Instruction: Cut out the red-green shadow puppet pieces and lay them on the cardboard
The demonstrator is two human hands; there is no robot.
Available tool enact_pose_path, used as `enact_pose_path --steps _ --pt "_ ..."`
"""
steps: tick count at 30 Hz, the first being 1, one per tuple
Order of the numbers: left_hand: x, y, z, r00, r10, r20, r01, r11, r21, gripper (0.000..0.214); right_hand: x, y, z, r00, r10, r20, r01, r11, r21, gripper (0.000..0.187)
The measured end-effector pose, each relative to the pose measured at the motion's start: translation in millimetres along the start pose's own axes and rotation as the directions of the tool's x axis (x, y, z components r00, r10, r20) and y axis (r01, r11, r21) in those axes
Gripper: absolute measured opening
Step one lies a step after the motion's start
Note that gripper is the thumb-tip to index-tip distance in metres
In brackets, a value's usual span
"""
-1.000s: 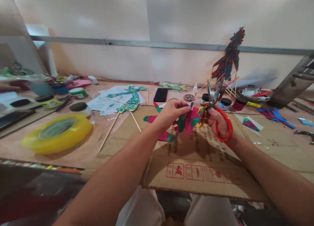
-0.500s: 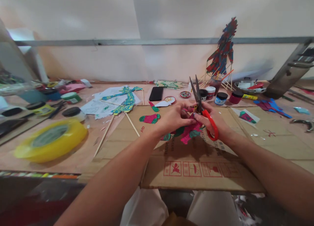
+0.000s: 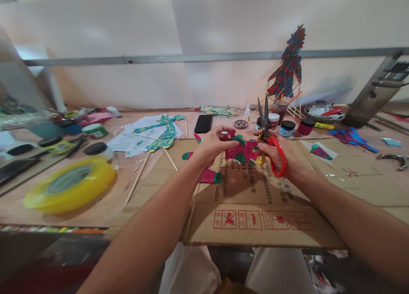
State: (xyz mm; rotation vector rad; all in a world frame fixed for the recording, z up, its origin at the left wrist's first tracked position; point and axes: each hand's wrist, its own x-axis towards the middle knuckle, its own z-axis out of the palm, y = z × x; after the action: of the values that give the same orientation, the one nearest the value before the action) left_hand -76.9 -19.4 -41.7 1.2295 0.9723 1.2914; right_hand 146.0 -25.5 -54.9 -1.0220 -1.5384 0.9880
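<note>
Both hands have drawn apart since half a second ago, spreading a pink-and-green piece (image 3: 243,151) that was bunched between them; it now hangs above the far middle of the cardboard sheet (image 3: 265,238). One left hand (image 3: 213,145) pinches its left side, thumb and fingers nearly together. One right hand (image 3: 269,151) has its fingers in a pair of scissors (image 3: 265,131) and appears to pinch the right edge too; exactly how those fingertips grip cannot be made out. The blades stand slightly parted, pointing away. Squeezing that hand to steady the piece could close the blades by accident, and pulling both hands wider could crease or tear it. A careless sweep of the left forearm might shift the loose painted pieces (image 3: 210,177) on the sheet's left half, three of them in sight, partly covered. Counting outward from the sheet: one painted scrap on white paper (image 3: 321,152) lies on its right part; beyond its far edge are one phone (image 3: 203,123), four paint jars (image 3: 287,128) and one standing red-and-blue figure (image 3: 287,66); to its left, one teal figure (image 3: 166,137) and one yellow tape roll (image 3: 96,185).
</note>
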Motion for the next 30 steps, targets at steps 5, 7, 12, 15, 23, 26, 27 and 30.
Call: enact_pose_path --steps 5,7,12,15,23,26,27,30 --pt "-5 2 16.5 0.967 -0.254 -0.029 0.223 0.893 -0.391 0.022 -5 -1 6 0.997 0.075 0.008 -0.075 0.987 0.14 0.032" --pt "-7 2 21.1 0.943 -0.333 0.006 0.299 0.837 -0.459 0.018 -4 2 6 0.997 0.075 -0.029 -0.069 0.984 0.164 0.03" --pt "-12 -3 29.2 0.933 -0.35 0.087 0.339 0.769 -0.542 0.021 3 13 8 0.976 0.088 -0.199 -0.028 0.958 0.286 0.037" --pt "-16 -10 36.8 0.942 -0.327 0.074 0.312 0.775 -0.55 0.016 3 16 11 0.971 0.108 -0.213 -0.034 0.945 0.326 0.038" --pt "-19 -15 49.6 0.945 -0.319 -0.071 0.231 0.806 -0.546 0.023 -10 -2 13 0.997 0.023 -0.077 -0.009 0.983 0.181 0.035" --pt "-16 -6 44.1 0.942 -0.312 -0.122 0.193 0.803 -0.564 0.02 -11 -8 12 0.997 -0.05 -0.054 0.054 0.996 0.076 0.029" --pt "-15 -3 41.2 0.943 -0.306 -0.133 0.179 0.8 -0.573 0.018 -10 -9 12 0.997 -0.07 -0.044 0.072 0.997 0.025 0.028" --pt "-11 6 32.2 0.946 -0.276 -0.172 0.122 0.791 -0.599 0.014 -9 -11 10 0.993 -0.122 0.001 0.121 0.986 -0.112 0.027"
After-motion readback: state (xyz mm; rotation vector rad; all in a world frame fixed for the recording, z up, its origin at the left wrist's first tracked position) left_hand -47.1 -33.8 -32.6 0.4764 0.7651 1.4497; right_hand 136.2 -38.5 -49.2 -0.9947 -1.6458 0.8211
